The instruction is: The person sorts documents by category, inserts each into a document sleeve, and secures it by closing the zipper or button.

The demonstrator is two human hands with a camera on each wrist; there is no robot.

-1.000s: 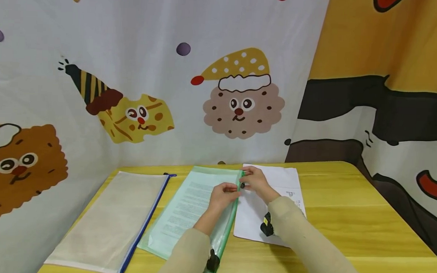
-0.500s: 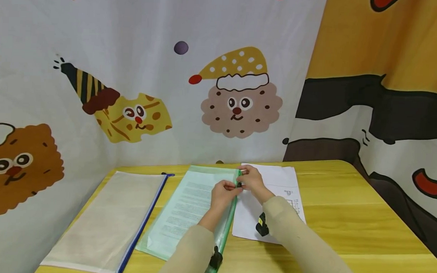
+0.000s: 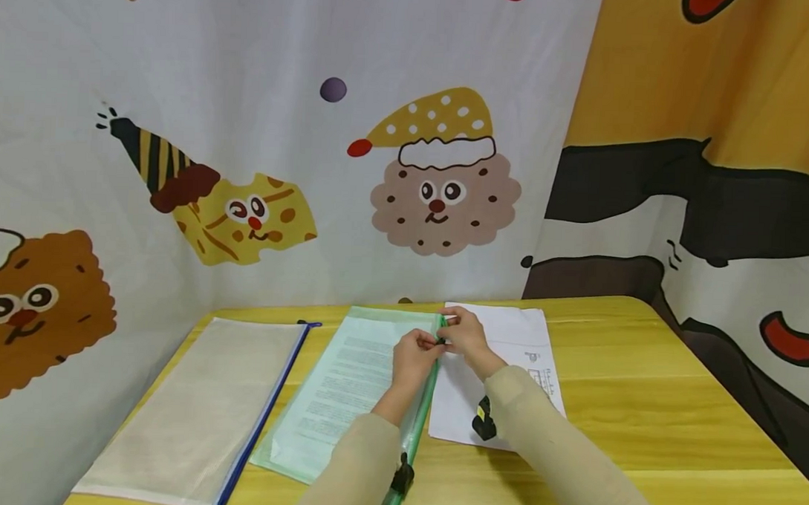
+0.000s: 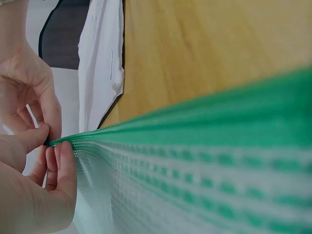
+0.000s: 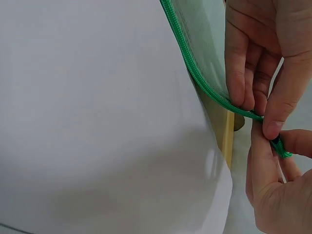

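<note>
- Lying at the left of the yellow wood-grain table [image 3: 640, 409], a pale pouch [image 3: 192, 408] is edged along its right side by a blue zip [image 3: 258, 433]; a blue pull [image 3: 313, 324] is seen at the zip's far end.
- To its right, well apart from the curtain on the near side, a green pouch [image 3: 369, 314] is laid flat, and a printed sheet [image 3: 346, 384] is seen through its clear face.
- Over the green pouch's right side the left hand [image 3: 414, 363] is held, its cuff covered by a beige sleeve [image 3: 364, 459]; the green zip edge [image 5: 195, 70] is pinched near its far end between thumb and fingers.
- Just beside it, the tip of that edge is pinched by the right hand [image 3: 465, 333]; a small dark piece [image 5: 276, 140] is glimpsed between the fingertips of both hands.
- Beneath the right hand and forearm, white papers [image 3: 456, 403] are partly covered; small line drawings are shown on their right part.
- Beyond the table's far edge, a cartoon-printed curtain [image 3: 283, 92] is hung.
</note>
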